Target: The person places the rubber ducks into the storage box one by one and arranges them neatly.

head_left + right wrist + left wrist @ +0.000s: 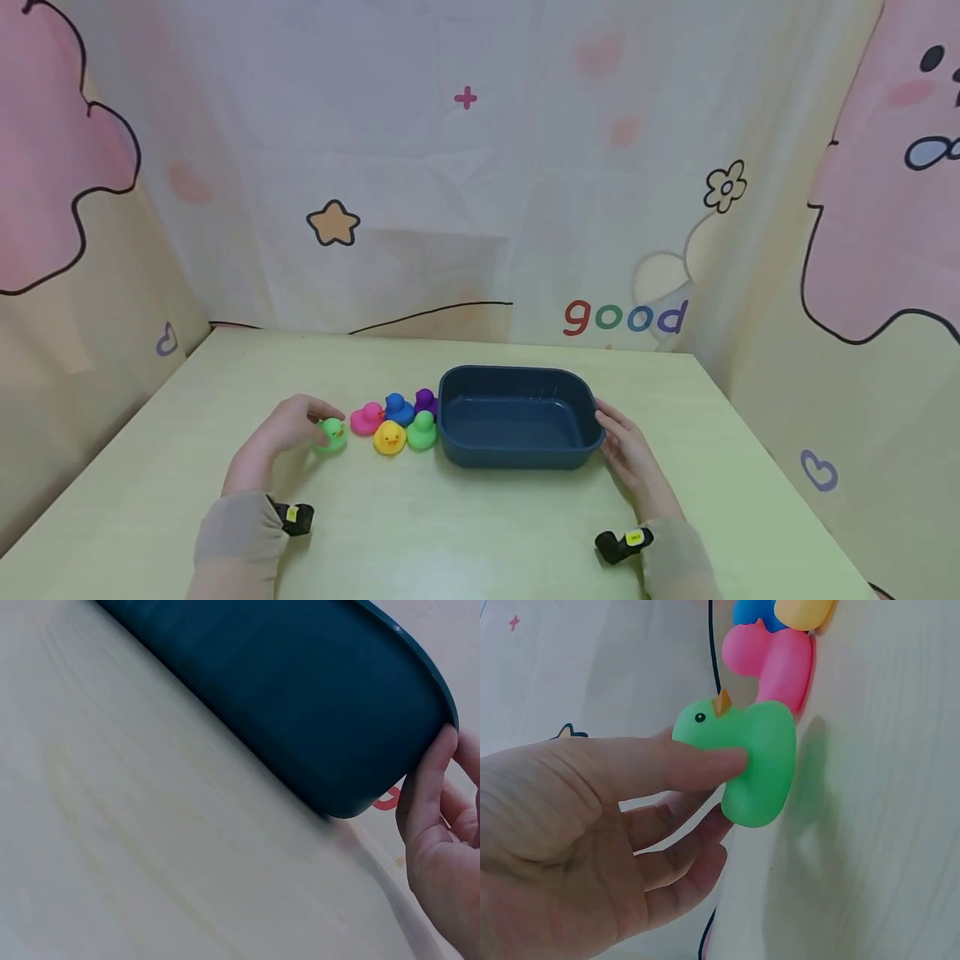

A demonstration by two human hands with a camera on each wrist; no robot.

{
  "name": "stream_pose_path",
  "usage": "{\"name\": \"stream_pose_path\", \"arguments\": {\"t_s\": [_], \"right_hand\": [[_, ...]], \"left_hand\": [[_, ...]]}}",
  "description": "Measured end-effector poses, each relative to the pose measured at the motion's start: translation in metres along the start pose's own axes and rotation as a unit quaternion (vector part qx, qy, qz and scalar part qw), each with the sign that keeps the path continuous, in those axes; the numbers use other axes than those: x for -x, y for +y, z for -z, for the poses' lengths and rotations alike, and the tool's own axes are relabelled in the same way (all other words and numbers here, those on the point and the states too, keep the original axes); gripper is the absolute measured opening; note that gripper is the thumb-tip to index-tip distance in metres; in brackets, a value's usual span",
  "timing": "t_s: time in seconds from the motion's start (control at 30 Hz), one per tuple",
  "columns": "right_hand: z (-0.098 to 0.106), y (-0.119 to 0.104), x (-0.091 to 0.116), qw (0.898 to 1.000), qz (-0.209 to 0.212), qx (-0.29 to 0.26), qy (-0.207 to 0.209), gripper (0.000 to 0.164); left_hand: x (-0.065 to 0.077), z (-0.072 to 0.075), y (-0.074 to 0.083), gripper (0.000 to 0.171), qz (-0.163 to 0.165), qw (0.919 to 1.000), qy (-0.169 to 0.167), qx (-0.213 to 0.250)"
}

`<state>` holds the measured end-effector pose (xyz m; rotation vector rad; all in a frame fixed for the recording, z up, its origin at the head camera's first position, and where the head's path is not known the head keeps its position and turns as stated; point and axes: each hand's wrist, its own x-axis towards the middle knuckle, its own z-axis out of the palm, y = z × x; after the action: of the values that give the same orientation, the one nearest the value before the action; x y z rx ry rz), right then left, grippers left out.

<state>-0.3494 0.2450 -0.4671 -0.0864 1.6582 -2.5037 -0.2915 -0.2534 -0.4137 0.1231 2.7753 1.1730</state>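
My left hand (294, 423) pinches a green rubber duck (761, 765) between thumb and fingers, close over the table. Its shadow falls beside it in the left wrist view. Just right of it sit a pink duck (366, 419), a blue duck (399, 410), a purple duck (425, 402), a yellow duck (389, 438) and a second green duck (422, 432), clustered against the left end of a dark blue plastic bin (517, 457). The bin stands upright with nothing inside. At its right end, my right hand (630, 454) touches the outer wall near the rim with its fingertips.
The pale table (465, 533) ends at a printed curtain (420, 167) behind, and further curtains hang at left and right. Each wrist wears a small black camera, one on the left wrist (296, 518) and one on the right wrist (624, 546).
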Motion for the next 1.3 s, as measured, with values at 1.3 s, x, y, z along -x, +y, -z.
{"name": "stream_pose_path", "arguments": {"t_s": [1.3], "right_hand": [[0.001,0.001,0.0,1.0,0.007,0.016,0.01,0.035]], "left_hand": [[-0.007,-0.017,-0.01,0.051,0.056,0.9973,0.024,-0.043]]}}
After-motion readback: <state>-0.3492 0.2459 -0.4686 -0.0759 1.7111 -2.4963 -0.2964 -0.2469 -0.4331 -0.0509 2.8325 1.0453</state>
